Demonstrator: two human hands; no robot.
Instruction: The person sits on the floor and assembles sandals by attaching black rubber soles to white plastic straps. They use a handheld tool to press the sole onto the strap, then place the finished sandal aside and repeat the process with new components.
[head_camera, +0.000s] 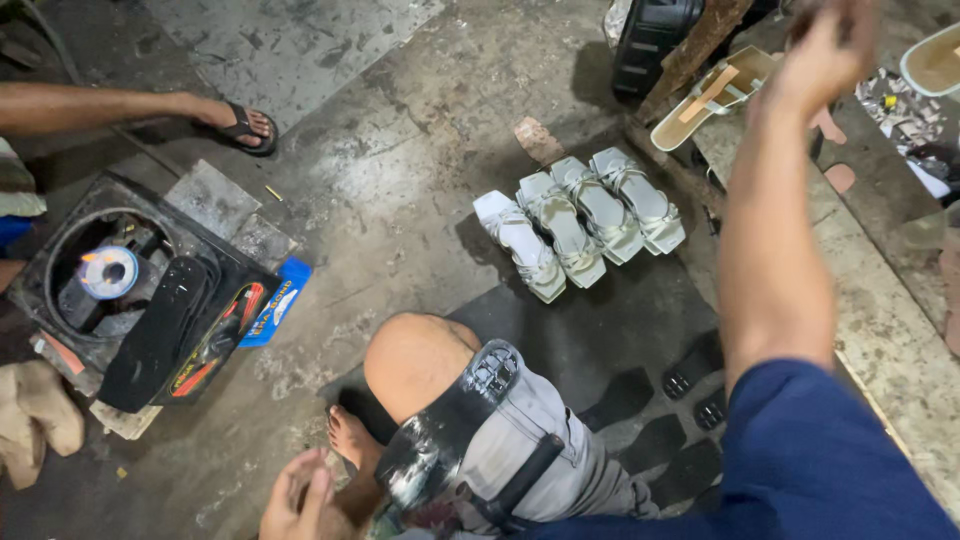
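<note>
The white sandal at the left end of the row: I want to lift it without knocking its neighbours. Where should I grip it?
Probably take the leftmost white sandal by its free left edge, coming from the open floor side; its right side leans against the next sandal.

Dim, uneven workshop light, with blur at the top right.

We see soft glare on the worn concrete floor (380, 190) near the middle, while the corners sink into murk. The white sandals (580, 220) shine brightest and cast short shadows toward us. The raised right hand (825, 50) is smeared by motion, perhaps gripping something, we cannot tell. Edges bow slightly from the wide lens.
</note>
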